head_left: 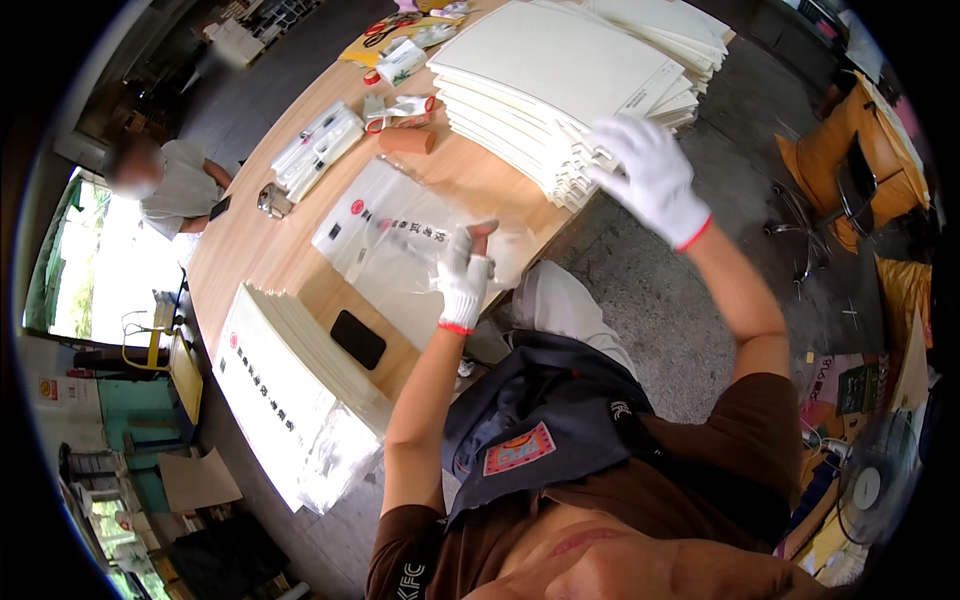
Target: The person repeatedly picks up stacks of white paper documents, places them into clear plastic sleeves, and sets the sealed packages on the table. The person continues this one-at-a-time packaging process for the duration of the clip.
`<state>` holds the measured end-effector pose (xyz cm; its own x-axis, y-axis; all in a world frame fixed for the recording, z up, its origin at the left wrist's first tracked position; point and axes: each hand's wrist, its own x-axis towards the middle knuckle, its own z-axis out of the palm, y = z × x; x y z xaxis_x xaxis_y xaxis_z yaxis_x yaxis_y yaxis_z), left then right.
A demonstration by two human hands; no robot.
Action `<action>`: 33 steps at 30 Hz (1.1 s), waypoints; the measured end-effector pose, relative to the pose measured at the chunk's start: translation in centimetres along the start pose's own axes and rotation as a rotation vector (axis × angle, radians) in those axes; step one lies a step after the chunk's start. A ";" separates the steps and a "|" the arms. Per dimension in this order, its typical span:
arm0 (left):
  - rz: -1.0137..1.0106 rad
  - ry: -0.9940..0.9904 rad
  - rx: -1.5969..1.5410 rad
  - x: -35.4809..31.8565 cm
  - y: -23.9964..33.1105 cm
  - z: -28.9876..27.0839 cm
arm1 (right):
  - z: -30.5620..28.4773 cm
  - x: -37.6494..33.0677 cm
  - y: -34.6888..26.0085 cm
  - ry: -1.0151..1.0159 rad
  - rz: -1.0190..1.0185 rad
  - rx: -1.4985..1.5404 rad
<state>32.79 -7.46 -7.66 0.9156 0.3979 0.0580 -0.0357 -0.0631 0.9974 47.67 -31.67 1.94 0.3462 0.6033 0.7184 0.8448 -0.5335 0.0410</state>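
My left hand (465, 275), in a white glove with bare fingertips, pinches the near edge of a clear plastic bag (400, 235) lying flat on the wooden table (270, 250). My right hand (650, 175), also in a white glove, rests on the near corner of a tall stack of cream flat cardboard sheets (570, 80), fingers spread over the top sheets' edge. Whether it grips a sheet I cannot tell.
A stack of bagged white sheets (290, 400) lies at the table's near left, a black phone (358, 339) beside it. Tape rolls, scissors (390, 28) and small packs sit farther along. A seated person (165, 185) is at the far left. Orange chairs (860, 150) stand at the right.
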 end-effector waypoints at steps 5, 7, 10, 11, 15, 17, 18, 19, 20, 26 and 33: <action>0.103 -0.187 -0.123 4.5 0.4 3.3 | 0.7 1.0 8.1 -0.180 -0.294 -0.112; 0.085 -0.255 -0.168 6.1 0.0 4.8 | 0.7 1.5 9.8 -0.186 -0.528 -0.213; -0.102 -0.325 -0.309 5.6 5.4 6.4 | -1.6 3.8 5.4 -0.170 -0.447 -0.190; -0.193 -0.332 -0.456 6.5 5.3 5.8 | -2.4 4.3 2.8 -0.157 -0.436 -0.163; -0.439 -0.046 -0.367 6.3 5.6 3.5 | -4.5 1.7 -6.5 -0.235 -0.298 0.280; -0.389 -0.072 -0.199 4.3 8.3 0.5 | -5.9 0.5 -4.7 -0.128 -0.080 0.171; -0.379 -0.083 -0.198 3.6 8.1 -2.0 | -6.2 0.4 -3.9 -0.344 0.257 0.108; -0.374 -0.104 -0.200 3.2 7.8 -4.3 | -6.6 0.1 -3.0 -0.564 0.602 0.031; -0.372 -0.165 -0.057 3.0 8.6 -5.7 | -4.1 -2.2 -1.3 -0.444 0.579 0.425; 0.127 -0.253 0.751 -4.3 7.6 2.5 | 4.1 -4.5 -9.2 -0.292 0.572 1.145; -0.292 -0.070 -0.511 -3.7 4.4 -2.8 | 3.1 -4.0 -8.4 -0.338 0.379 0.640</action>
<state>28.18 -6.66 -3.41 0.9401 0.2703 -0.2079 0.0492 0.4958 0.8670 40.45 -27.75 -3.45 0.6732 0.6507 0.3513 0.6795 -0.3568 -0.6411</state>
